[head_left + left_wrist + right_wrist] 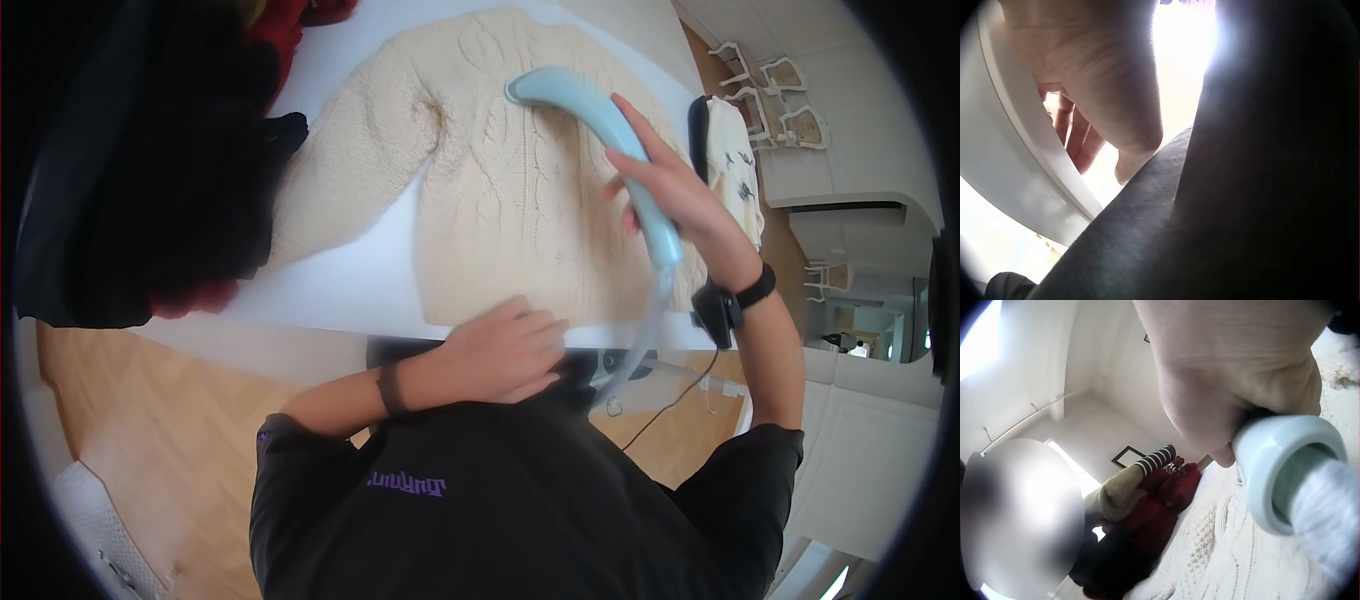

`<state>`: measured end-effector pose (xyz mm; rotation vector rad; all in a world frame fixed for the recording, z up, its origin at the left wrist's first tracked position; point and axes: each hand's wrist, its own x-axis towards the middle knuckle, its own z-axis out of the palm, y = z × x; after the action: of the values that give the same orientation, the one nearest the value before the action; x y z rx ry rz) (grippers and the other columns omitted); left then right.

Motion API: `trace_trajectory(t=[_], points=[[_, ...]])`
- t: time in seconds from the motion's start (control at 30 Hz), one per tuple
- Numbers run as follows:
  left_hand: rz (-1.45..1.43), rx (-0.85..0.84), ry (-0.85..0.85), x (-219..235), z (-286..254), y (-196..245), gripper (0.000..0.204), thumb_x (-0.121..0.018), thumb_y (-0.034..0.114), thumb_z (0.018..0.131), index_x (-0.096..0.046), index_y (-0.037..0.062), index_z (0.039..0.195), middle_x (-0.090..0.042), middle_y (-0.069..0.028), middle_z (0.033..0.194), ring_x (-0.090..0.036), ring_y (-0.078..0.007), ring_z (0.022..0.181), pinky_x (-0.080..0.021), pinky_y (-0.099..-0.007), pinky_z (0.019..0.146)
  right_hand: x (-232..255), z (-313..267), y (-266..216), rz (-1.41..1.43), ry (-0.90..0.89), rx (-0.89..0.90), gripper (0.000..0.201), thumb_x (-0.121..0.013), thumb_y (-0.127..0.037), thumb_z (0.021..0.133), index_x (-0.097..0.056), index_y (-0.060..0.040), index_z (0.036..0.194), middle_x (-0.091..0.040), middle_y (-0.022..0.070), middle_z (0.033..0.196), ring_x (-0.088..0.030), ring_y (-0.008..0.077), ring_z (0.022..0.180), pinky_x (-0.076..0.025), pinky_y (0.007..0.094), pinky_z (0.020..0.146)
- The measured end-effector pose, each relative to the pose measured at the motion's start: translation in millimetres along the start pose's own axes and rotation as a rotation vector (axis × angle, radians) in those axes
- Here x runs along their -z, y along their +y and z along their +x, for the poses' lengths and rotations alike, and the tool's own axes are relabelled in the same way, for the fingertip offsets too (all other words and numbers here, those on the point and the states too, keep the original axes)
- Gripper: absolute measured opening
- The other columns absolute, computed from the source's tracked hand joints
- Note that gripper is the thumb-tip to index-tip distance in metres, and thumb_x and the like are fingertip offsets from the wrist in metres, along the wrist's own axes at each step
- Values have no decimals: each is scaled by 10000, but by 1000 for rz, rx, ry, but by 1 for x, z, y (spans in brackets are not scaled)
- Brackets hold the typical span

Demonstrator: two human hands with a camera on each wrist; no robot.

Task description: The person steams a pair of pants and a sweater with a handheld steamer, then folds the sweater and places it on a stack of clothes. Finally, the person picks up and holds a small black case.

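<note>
A cream cable-knit sweater [480, 230] lies spread on a white table [370, 265], one sleeve stretched to the left. My right hand [685, 195] grips the pale blue curved handle of a garment steamer [600, 115], its fingers wrapped round the lower part. The steamer's head overlaps the upper middle of the sweater in the head view. From the handle's bottom end [1291, 431] a pale hose [1329, 506] runs out. My left hand [505, 350] is at the table's near edge by the sweater's hem, fingers loosely bent and holding nothing.
Dark clothes [150, 190] heap up on the left, with red cloth [285, 35] among them. At the right edge lies a folded white garment with dark motifs [735, 165]. The hose [640, 340] drops past the near edge. White chairs [800, 125] stand beyond on the right.
</note>
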<state>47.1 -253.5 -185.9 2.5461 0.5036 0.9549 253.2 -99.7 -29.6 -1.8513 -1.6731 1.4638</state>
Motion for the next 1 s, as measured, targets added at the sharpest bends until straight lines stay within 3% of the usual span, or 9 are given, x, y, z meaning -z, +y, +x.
trace_trajectory(t=[0.2, 0.4, 0.53, 0.6, 0.67, 0.8, 0.93, 1.0], points=[[-44, 45, -47, 4, 3, 0, 332, -774, 339, 915, -713, 30, 1018, -722, -103, 1277, -659, -220, 1107, -481, -346, 921, 34, 93, -24, -78, 73, 76, 767, -586, -274, 1096, -164, -278, 1736, -637, 161, 1035, -597, 147, 608, -572, 322, 519], [-168, 121, 4, 7, 7, -1, 301, -812, 282, 898, -719, 32, 1037, -731, -79, 1271, -663, -242, 1083, -502, -363, 916, 33, 83, -26, -154, 110, 96, 800, -645, -290, 1066, -203, -278, 1733, -602, 95, 1001, -554, 127, 604, -538, 288, 515], [-193, 156, 16, 7, 8, 1, 279, -826, 253, 889, -719, 40, 1033, -734, -68, 1255, -662, -254, 1061, -516, -376, 903, 45, 5, -1, -259, 33, 178, 810, -672, -245, 1034, -253, -276, 1726, -585, 80, 985, -549, 110, 575, -521, 273, 507], [-134, 220, 63, 5, 10, 2, 253, -829, 229, 885, -709, 42, 1007, -726, -70, 1155, -652, -269, 1009, -521, -387, 867, 58, -44, 21, -226, -15, 164, 808, -666, -214, 1034, -259, -266, 1729, -628, 75, 1033, -569, 110, 577, -537, 284, 531], [-133, 267, 52, 8, 11, 4, 246, -830, 215, 880, -701, 37, 991, -706, -74, 1098, -644, -273, 985, -516, -391, 850, 64, -94, 48, -157, 35, 181, 839, -669, -152, 1015, -252, -274, 1732, -651, 94, 1114, -565, 99, 566, -532, 279, 529], [-52, 347, -14, 11, 20, 6, 233, -839, 177, 856, -678, 31, 943, -646, -91, 973, -623, -296, 919, -505, -410, 799, 68, -175, 115, -70, 258, -1, 858, -636, -61, 1004, -238, -264, 1737, -640, 115, 1232, -563, 91, 568, -523, 267, 531], [46, 258, -93, -5, 60, 18, 287, -843, 213, 852, -679, 19, 986, -650, -115, 1043, -619, -312, 977, -497, -425, 839, 69, -224, 174, -11, 381, -53, 861, -621, -40, 1007, -223, -250, 1740, -657, 109, 1164, -567, 91, 568, -521, 268, 528], [36, 86, -170, -27, 93, 23, 427, -822, 296, 876, -686, -9, 1142, -650, -154, 1240, -603, -325, 1168, -482, -441, 945, 70, -238, 192, 6, 431, -69, 864, -613, -27, 1010, -208, -237, 1744, -667, 102, 1120, -566, 92, 568, -516, 271, 526]])
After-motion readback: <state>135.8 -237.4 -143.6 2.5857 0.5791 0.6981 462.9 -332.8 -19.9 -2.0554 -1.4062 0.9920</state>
